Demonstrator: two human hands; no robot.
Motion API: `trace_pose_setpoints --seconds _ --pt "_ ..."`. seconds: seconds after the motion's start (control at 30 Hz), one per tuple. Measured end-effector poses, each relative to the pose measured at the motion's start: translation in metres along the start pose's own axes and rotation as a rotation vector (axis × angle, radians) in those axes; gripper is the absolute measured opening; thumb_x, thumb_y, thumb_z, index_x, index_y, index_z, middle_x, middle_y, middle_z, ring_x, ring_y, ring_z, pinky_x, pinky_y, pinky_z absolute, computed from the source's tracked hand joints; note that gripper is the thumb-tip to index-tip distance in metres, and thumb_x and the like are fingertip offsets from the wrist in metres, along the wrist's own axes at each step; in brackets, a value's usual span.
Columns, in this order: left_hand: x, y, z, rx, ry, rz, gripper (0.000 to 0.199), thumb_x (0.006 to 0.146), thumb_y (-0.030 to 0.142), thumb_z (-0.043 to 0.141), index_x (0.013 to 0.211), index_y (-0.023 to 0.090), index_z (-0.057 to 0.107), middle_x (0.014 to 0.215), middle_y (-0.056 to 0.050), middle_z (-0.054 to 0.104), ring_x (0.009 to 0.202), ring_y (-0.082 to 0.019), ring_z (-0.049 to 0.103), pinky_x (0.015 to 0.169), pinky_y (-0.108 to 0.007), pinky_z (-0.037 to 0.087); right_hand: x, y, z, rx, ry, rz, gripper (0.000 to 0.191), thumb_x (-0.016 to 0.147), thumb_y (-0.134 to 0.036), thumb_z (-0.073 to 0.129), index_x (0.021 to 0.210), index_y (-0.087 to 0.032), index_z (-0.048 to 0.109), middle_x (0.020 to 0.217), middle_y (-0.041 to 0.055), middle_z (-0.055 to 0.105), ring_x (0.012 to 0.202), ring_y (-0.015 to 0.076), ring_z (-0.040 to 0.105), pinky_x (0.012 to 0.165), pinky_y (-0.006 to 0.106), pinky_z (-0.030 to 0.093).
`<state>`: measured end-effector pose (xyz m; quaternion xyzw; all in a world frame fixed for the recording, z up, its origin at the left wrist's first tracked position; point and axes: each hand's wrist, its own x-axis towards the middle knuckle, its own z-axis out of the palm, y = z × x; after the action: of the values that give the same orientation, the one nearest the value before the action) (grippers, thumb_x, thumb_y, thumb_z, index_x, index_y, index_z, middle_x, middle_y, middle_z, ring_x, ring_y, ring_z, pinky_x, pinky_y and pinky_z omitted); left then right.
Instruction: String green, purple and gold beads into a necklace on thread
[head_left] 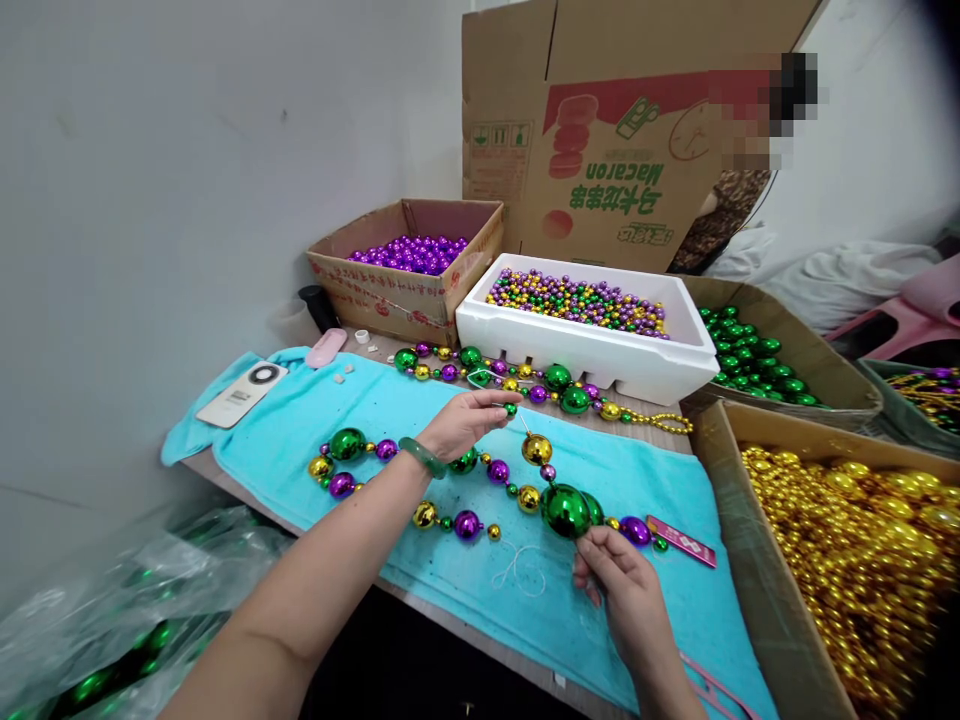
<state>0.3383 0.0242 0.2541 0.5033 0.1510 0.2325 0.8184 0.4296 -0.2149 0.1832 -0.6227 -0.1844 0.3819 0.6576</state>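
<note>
head view: the left hand (459,424) is raised over the towel (315,420), its grip pinched shut on the thread (525,422) near a small green bead. the right hand (626,590) is lower, fingertips closed on the same strand (517,490) just under the big green ball (565,509). the strand lies looped on the towel on the counter, with a gold ball (537,449) hanging on the taut thread between the hands.

the balls look hollow, light, glossy and slippery, likely easy to dent or scratch; the thread is limp and thin, so it seems best held at the thread close to a bead, not by a ball.

count: two strands on the towel, one in hand and a second (540,385) behind it; five boxes of loose beads — purple (409,255), mixed (577,300), green (750,350), gold (847,540), and one at the far right edge (930,385); one pink tag (681,540); one phone (241,393).
</note>
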Motion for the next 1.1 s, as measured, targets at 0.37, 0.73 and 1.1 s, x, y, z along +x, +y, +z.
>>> trace_pose_setpoints --seconds 0.37,0.73,1.1 --pt "0.0 0.0 -0.003 -0.009 0.009 -0.001 0.03 0.063 0.012 0.072 0.092 0.019 0.072 0.101 -0.005 0.067 0.08 -0.01 0.057 0.076 -0.025 0.041 0.0 0.001 -0.001 -0.016 -0.007 -0.003 0.034 0.067 -0.047 0.073 0.067 -0.017 0.056 0.053 -0.0005 0.053 0.046 0.0105 0.049 0.036 0.018 0.032" --pt "-0.004 0.016 0.003 0.139 -0.046 -0.042 0.036 0.058 0.01 0.074 0.093 0.015 0.065 0.087 -0.002 0.064 0.077 -0.008 0.056 0.068 -0.022 0.039 0.0 -0.008 0.005 -0.11 -0.015 0.08 0.041 0.058 -0.053 0.073 0.062 -0.018 0.05 0.048 -0.0011 0.053 0.041 0.0109 0.047 0.035 0.019 0.029" --pt "-0.017 0.021 0.021 0.388 -0.073 -0.09 0.023 0.063 0.026 0.074 0.077 0.012 0.064 0.065 0.001 0.058 0.062 -0.008 0.051 0.063 -0.025 0.039 -0.007 -0.027 0.009 -0.09 0.004 0.035 0.036 0.06 -0.043 0.069 0.079 -0.019 0.049 0.051 -0.0014 0.056 0.044 0.0141 0.052 0.036 0.021 0.033"
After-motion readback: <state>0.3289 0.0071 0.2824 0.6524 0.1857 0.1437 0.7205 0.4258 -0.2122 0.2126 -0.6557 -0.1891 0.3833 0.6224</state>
